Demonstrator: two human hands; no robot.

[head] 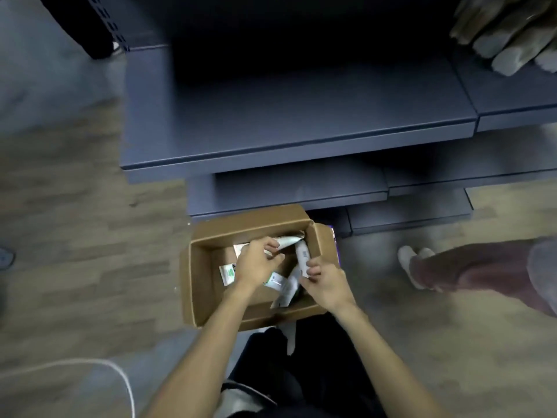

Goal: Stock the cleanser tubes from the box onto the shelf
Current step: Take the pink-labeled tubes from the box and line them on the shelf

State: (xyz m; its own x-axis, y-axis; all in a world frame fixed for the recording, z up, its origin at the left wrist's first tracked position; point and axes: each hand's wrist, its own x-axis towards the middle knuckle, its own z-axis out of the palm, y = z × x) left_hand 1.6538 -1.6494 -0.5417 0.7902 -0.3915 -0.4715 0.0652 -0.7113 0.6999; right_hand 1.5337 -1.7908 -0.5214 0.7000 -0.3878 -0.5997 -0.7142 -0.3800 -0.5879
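Both my hands are down in the box (201, 285) at lower centre: my left hand (256, 263) pinches one tube (289, 240), my right hand (324, 283) grips another (302, 257). More tubes (281, 285) lie loose beneath them. The shelf (301, 116) above shows no tubes, so I judge stocking has barely begun.
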